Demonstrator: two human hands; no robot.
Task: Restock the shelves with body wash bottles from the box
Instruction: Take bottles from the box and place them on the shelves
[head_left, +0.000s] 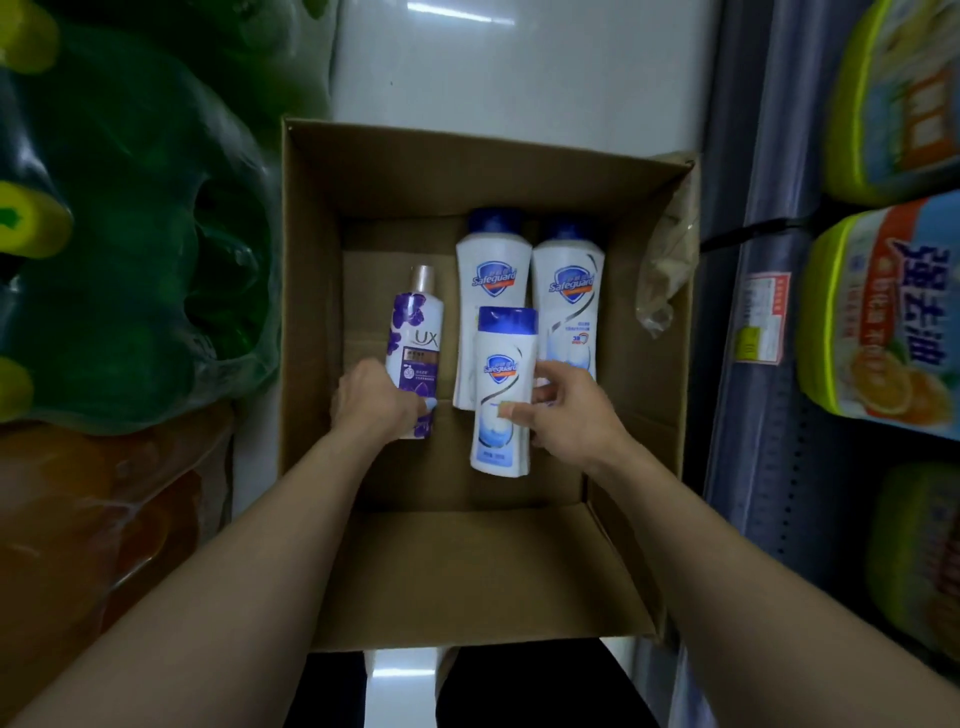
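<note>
An open cardboard box (311, 291) sits on the floor below me with body wash bottles inside. My left hand (371, 397) grips the lower end of a purple Lux bottle (415, 338) at the box's left. My right hand (569, 410) holds a white Safeguard bottle with a blue cap (504, 384), raised above the others. Two more white Safeguard bottles lie flat on the box bottom, one in the middle (491, 265) and one to the right (569, 291).
Shrink-wrapped packs of green bottles (130, 234) and orange ones (93, 519) stand to the left. A shelf unit (769, 364) with yellow-green detergent bags (883, 312) and a price tag runs down the right. Crumpled clear plastic (667, 260) hangs at the box's right wall.
</note>
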